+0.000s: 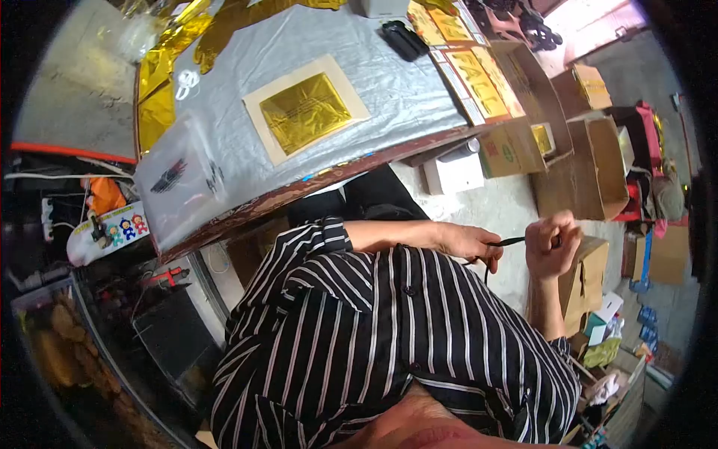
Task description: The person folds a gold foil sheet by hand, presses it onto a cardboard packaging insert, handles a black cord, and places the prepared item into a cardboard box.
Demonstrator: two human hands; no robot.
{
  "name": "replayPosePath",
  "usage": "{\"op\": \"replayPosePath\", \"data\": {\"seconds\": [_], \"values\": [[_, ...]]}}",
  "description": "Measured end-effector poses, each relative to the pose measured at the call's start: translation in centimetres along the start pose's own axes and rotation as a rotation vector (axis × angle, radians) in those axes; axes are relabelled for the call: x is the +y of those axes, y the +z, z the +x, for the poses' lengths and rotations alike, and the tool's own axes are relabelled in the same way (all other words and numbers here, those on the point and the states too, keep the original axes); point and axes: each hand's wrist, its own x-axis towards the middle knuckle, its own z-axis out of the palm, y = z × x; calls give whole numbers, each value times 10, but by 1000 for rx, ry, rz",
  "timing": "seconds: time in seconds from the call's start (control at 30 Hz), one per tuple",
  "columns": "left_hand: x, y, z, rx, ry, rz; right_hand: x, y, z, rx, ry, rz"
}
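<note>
Between my two hands runs a thin black cord [511, 241], pulled nearly straight. My left hand [471, 241] reaches across in front of the striped shirt, its fingers closed on one part of the cord; a loose piece hangs below those fingers. My right hand [552, 243] is a raised fist at the other side, gripping the cord. Both hands are off the table, near its right front corner. On the table lies a gold foil sheet [307, 112] on a piece of brown card [353, 97].
The silver-covered table [407, 97] carries a clear plastic bag [179, 179], a black object [404, 40] and printed yellow packs [479, 82]. Open cardboard boxes [580, 161] stand to the right. A white box [456, 176] sits beside the table's front edge.
</note>
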Motion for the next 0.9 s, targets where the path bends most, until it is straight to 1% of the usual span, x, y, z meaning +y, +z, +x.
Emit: {"op": "replayPosePath", "data": {"seconds": [0.03, 0.07, 0.1, 0.13, 0.17, 0.2, 0.23, 0.3, 0.33, 0.37, 0.4, 0.43, 0.47, 0.5, 0.53, 0.57, 0.6, 0.63, 0.67, 0.7, 0.73, 0.77, 0.8, 0.83, 0.87, 0.9], "values": [[-9, 5, 2, 117, 87, -70, 2, -3, -6, 3, 41, -10], [-17, 10, 4, 123, 172, -302, -3, 3, -9, -40, 146, -23], [-24, 14, 6, 125, 257, -538, -6, 12, -12, -134, 204, -46], [-33, 12, 13, 101, 277, -746, -7, 20, -16, -225, 262, -68], [-38, 12, 19, 153, 237, -737, -9, 26, -24, -275, 303, -166], [-44, 10, 24, 204, 196, -726, -13, 17, -32, -352, 369, -304], [-43, 9, 19, 181, 268, -646, -11, 19, -35, -352, 365, -300], [-38, 9, 14, 275, 389, -281, -8, 25, -42, -560, 421, -609], [-27, 10, 3, 235, 358, -217, -3, 23, -46, -552, 433, -625], [-27, 8, 1, 248, 378, -154, 1, 24, -48, -546, 447, -643], [-28, 8, 0, 263, 396, -97, 3, 28, -49, -487, 440, -683], [-21, 11, -2, 188, 423, -359, 5, 27, -49, -489, 436, -682], [-15, 9, -7, 192, 424, -355, 9, 23, -50, -451, 339, -751], [-9, 8, -13, 170, 312, -382, 13, 20, -53, -410, 244, -815], [0, 9, -21, 147, 199, -411, 16, 19, -55, -421, 173, -830], [-16, 12, -4, 146, 301, -585, 19, 21, -55, -501, 80, -810], [-20, 11, -1, 190, 228, -549, 22, 26, -55, -579, -12, -788], [-10, 12, -5, 233, 154, -511, 28, 23, -57, -623, -11, -730], [-9, 16, -2, 250, 166, -451, 29, 22, -58, -624, -11, -728], [-8, 14, -3, 253, 168, -454, 29, 23, -59, -656, 2, -812], [-11, 10, -2, 252, 173, -239, 27, 23, -59, -691, 18, -897], [-15, 8, -1, 250, 178, -29, 21, 20, -57, -777, 68, -1025], [-26, 7, 7, 272, 210, 65, 17, 21, -56, -649, 248, -845], [-34, 9, 10, 303, 390, 305, 12, 27, -54, -509, 425, -660], [-39, 9, 12, 332, 565, 556, -6, 40, -30, -520, 410, -470], [-32, 18, 16, 261, 412, 386, -13, 29, -22, -469, 423, -383]]}}
